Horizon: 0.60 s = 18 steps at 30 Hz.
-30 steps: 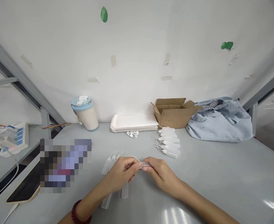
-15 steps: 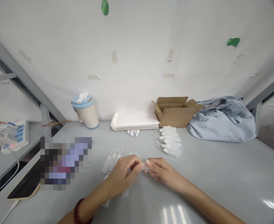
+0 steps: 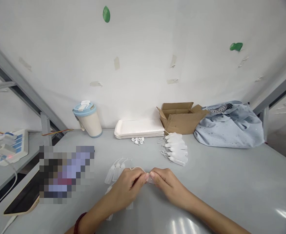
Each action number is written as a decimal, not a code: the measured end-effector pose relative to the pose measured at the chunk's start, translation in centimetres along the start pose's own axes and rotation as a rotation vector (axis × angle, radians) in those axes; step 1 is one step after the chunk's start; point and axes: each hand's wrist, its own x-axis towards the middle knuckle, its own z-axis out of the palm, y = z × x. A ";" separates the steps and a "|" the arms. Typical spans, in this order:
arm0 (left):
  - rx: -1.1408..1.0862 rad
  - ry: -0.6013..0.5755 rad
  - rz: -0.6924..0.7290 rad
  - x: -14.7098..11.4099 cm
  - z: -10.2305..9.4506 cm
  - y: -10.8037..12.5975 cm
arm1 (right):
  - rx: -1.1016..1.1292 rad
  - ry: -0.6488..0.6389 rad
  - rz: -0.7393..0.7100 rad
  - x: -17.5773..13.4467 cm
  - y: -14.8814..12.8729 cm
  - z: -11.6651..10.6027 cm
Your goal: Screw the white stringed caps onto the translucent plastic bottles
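Observation:
My left hand (image 3: 132,187) and my right hand (image 3: 168,182) meet over the middle of the table, thumbs almost touching. Both are closed in a pinch on one small clear plastic tube (image 3: 150,178), mostly covered by the fingers. A thin white cord (image 3: 139,168) loops up from behind my left fingers. Beside and partly under my left hand lie several similar clear tubes with white caps and cords (image 3: 116,173). Farther right, a fanned row of such tubes (image 3: 177,149) lies with cords pointing left. Several small white caps (image 3: 138,140) sit in a cluster near the back.
White padded envelopes (image 3: 139,126) are stacked against the wall, beside an open cardboard box (image 3: 184,122) and a light blue cloth bag (image 3: 228,126). A cream cup with blue lid (image 3: 89,120) stands back left. A phone (image 3: 23,195) and power strip (image 3: 18,146) are at left.
My right hand has turned inward and its fingers have curled closer against my left hand around the tube. The camera view has shifted slightly.

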 end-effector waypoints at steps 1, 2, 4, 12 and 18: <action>0.016 -0.002 0.007 -0.1 0.1 -0.1 | 0.114 -0.028 0.062 0.1 -0.2 0.0; 0.033 -0.006 0.015 -0.2 0.2 -0.1 | 0.219 -0.058 0.122 0.2 -0.2 0.0; 0.061 -0.005 0.022 -0.2 0.2 -0.2 | 0.364 -0.112 0.217 0.3 -0.2 0.1; 0.106 0.097 -0.040 1.5 -2.1 -1.0 | -0.627 0.328 -0.332 1.0 1.7 -2.4; 0.515 0.093 0.029 4.8 -4.5 -3.3 | -1.102 0.700 -0.351 2.3 3.9 -6.0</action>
